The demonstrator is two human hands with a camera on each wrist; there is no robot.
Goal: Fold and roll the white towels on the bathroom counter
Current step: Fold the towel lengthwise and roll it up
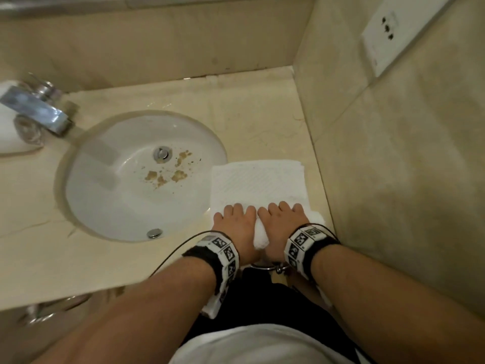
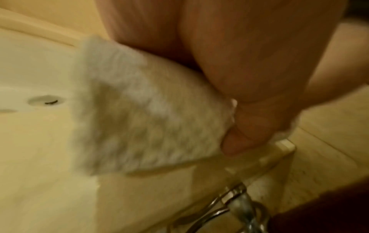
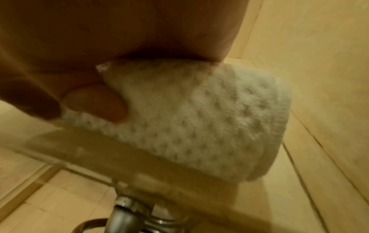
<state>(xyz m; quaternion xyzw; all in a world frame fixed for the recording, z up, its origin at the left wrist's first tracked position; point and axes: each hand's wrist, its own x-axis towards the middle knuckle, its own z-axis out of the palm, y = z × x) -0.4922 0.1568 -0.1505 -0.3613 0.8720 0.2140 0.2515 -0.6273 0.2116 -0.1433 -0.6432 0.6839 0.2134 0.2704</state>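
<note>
A white towel (image 1: 257, 182) lies folded on the beige counter (image 1: 249, 114), between the sink and the right wall. Its near end is rolled up into a thick roll at the counter's front edge. My left hand (image 1: 235, 220) and right hand (image 1: 284, 219) sit side by side on that roll, fingers curled over its top. In the left wrist view the left thumb (image 2: 245, 126) presses into the roll (image 2: 139, 110) from behind. Seen from the right wrist, the right thumb (image 3: 95, 102) does the same on the roll's right part (image 3: 209, 126).
The round white sink (image 1: 91, 195) holds brown crumbs (image 1: 168, 174) and lies just left of the towel. A chrome faucet (image 1: 34, 109) stands at the far left. The tiled wall (image 1: 393, 179) with a socket plate (image 1: 399, 30) is close on the right. A metal ring (image 1: 265, 267) hangs below the counter edge.
</note>
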